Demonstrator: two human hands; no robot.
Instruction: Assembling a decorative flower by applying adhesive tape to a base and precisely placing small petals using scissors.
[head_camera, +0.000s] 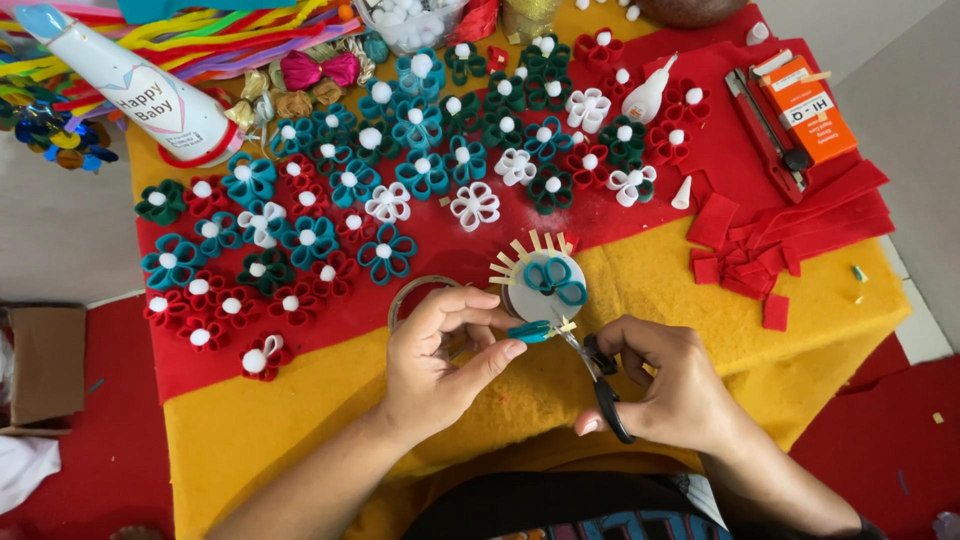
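Near the table's front edge, the left hand (440, 350) pinched a small teal felt loop (530, 331), its long axis lying roughly left to right. The right hand (665, 385) gripped black scissors (598, 378), blades pointing up-left at the loop, handles toward the person. Just beyond sat a white disc (545, 285) carrying teal loops, yellow strips fringing its rim. Farther off, felt flowers (330, 210) covered the red and yellow cloth (800, 300); a clear tub (415, 25) of white pompoms stood at the far edge.
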